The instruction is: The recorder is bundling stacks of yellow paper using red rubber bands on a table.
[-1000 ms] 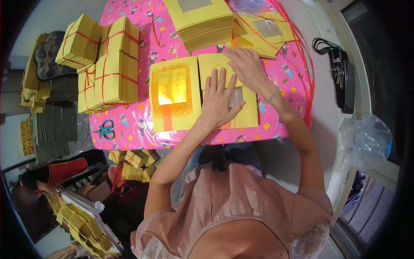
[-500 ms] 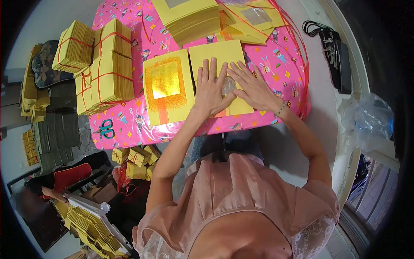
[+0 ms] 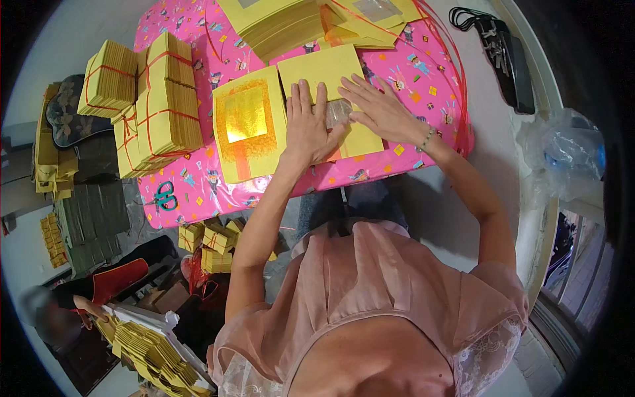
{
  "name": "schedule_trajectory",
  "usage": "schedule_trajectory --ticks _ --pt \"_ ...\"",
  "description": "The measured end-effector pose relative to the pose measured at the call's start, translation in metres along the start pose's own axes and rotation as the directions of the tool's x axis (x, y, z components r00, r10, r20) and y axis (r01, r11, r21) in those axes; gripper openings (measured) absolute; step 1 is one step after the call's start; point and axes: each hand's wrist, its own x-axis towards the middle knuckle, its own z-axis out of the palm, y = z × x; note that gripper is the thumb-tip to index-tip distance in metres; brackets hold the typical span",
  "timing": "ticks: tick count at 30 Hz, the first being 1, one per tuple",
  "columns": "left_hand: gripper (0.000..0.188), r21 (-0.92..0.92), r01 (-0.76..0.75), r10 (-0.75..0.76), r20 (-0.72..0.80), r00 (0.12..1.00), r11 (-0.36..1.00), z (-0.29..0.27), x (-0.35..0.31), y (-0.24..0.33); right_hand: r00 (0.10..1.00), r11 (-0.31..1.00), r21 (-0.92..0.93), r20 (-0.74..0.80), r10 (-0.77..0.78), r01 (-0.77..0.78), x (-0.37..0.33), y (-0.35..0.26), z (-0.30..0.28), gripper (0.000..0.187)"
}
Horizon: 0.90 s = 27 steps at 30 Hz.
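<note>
My left hand [image 3: 308, 131] lies flat with straight fingers on yellow paper [image 3: 321, 67], covering part of a silver patch [image 3: 338, 113] on it. Spread out on the same paper, my right hand [image 3: 383, 112] is to the right of the patch, its thumb near the patch's edge. Neither hand grips anything. Left of this paper is another yellow sheet [image 3: 223, 161] with a square of gold foil [image 3: 245, 119] on an orange-tinted area. How many sheets lie under my hands cannot be seen.
A thick stack of yellow paper [image 3: 278, 33] sits at the far side of the pink patterned table [image 3: 198, 213]. Bundles tied with red string [image 3: 169, 112] stand at left, near green-handled scissors [image 3: 167, 196]. Red strands [image 3: 461, 79] hang over the right edge. Another person's hand [image 3: 89, 306] is at lower left.
My hands have moved apart, with the right shifting rightward and uncovering more of the silver patch. The whole view has shifted slightly.
</note>
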Motion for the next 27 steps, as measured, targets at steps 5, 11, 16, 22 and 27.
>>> schedule_trajectory --ticks 5,11,16,22,27 --pt "0.077 0.056 0.010 -0.011 0.018 1.000 0.998 -0.010 0.013 0.004 0.963 0.995 -0.060 -0.256 -0.087 0.074 0.024 0.017 -0.002 0.036" --pt "0.046 0.136 0.016 -0.021 0.032 0.999 0.991 -0.030 0.033 0.006 0.883 0.940 -0.199 -0.332 -0.331 0.278 0.039 0.035 -0.006 0.023" --pt "0.036 0.217 0.050 -0.048 -0.016 0.999 0.975 -0.028 0.036 -0.005 0.823 0.938 -0.174 -0.450 -0.346 0.299 0.039 0.021 -0.013 0.020" --pt "0.041 0.327 0.018 0.099 -0.338 0.936 0.945 -0.030 0.005 0.019 0.778 0.980 0.154 -0.597 0.197 -0.129 -0.004 -0.015 -0.021 0.036" --pt "0.046 0.242 -0.066 0.137 -0.288 0.948 0.968 -0.034 -0.008 0.043 0.746 0.250 0.934 0.025 0.666 -0.254 -0.032 -0.013 -0.011 0.045"
